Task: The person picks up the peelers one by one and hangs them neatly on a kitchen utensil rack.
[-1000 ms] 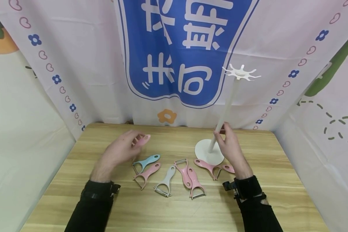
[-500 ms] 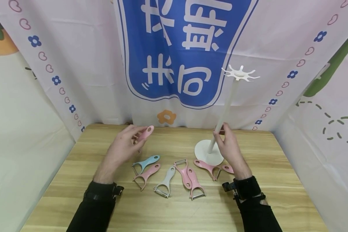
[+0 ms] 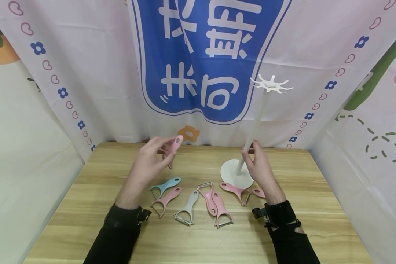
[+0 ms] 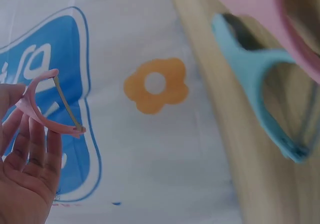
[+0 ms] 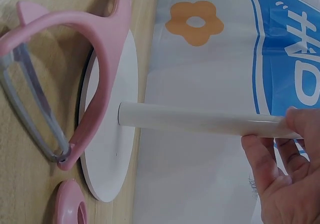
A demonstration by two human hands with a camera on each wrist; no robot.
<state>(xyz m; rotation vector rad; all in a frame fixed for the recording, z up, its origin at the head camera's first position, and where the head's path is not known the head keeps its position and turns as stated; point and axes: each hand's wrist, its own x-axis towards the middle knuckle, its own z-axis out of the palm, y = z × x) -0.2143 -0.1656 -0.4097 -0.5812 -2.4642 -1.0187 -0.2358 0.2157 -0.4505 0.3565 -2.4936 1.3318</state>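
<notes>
My left hand [image 3: 148, 160] pinches a pink peeler [image 3: 175, 143] above the table, its handle end with the hole pointing up. In the left wrist view the blade end of that pink peeler [image 4: 50, 126] sticks out past the fingers. My right hand [image 3: 259, 167] grips the white pole of a stand [image 3: 256, 123] just above its round base; the right wrist view shows fingers and thumb around the pole [image 5: 200, 121]. At the top of the stand a ring of white hooks [image 3: 271, 84] spreads outward, with nothing hanging on it.
On the wooden table [image 3: 118, 234] lie a blue peeler [image 3: 166, 185], a grey peeler [image 3: 189, 208] and several pink peelers [image 3: 222, 209]. One pink peeler [image 3: 236, 191] lies right at the stand's base; another [image 3: 259, 192] is partly hidden by my right wrist. A printed cloth [image 3: 118, 91] hangs behind.
My left hand has moved right and up with the pink peeler, whose handle now tilts more upright. My right hand keeps its grip on the pole.
</notes>
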